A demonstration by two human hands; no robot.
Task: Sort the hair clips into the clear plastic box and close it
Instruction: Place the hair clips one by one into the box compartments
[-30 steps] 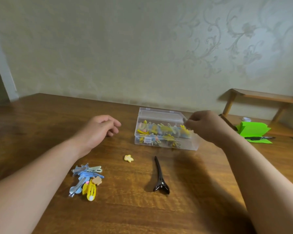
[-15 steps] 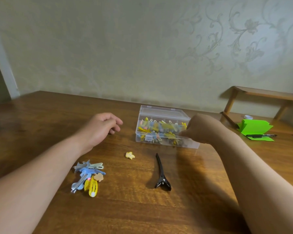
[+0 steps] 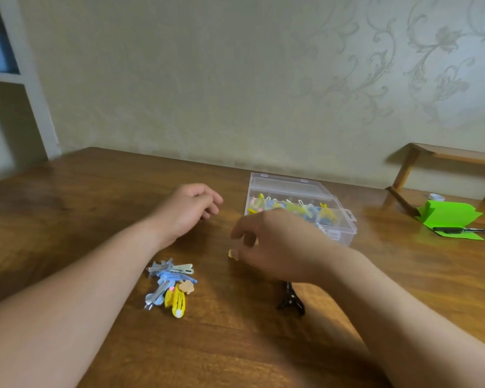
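Blurrily, the right hand (image 3: 277,245) seems to touch the yellow clip (image 3: 230,253).

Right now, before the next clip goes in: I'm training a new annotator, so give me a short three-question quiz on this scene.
1. True or false: the black clip lies inside the clear plastic box.
2. Which hand is at the small yellow clip? A) the left B) the right C) neither
3. Fill in: the pile of loose clips lies on the table beside the ____ forearm.

Key: 1 false, it lies on the table outside the box, partly hidden by the right forearm. 2 B, the right hand. 3 left.
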